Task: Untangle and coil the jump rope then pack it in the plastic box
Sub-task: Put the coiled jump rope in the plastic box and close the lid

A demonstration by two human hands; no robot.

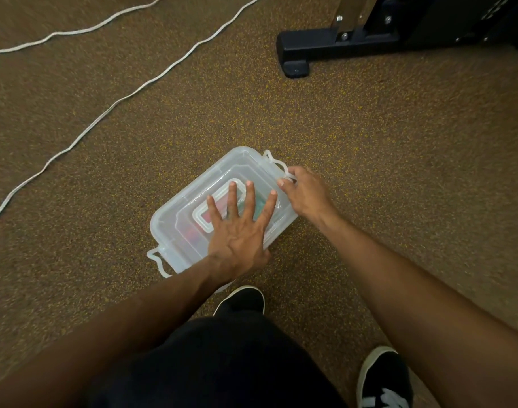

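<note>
Black trousers (222, 363) and a black shoe (243, 298) are filling the nearest stretch of the speckled brown floor (369, 172). Just beyond them the translucent plastic box (280, 229) is sitting with its lid (190, 195) on. The left hand (237, 231) is pressing down on that lid, fingers (232, 198) spread and straight, grasping nothing. The right hand (305, 192) is pinching the looped end latch (282, 170) with curled fingers. Thin and glossy, the box is looking light, slightly flexible and likely to skid, so bracing the lid while working the latches seems the sensible hold. Red and green shapes are showing through the lid, too clouded to identify. Farther off, toward the far left of the floor, the white jump rope (113, 103) is lying in two loose runs, uncoiled and well apart from the box. It is looking limp, light and prone to kinking, probably best gathered from one end. Both ends and any handles are running out of view. A black machine foot (293, 54) is standing at the far right.
</note>
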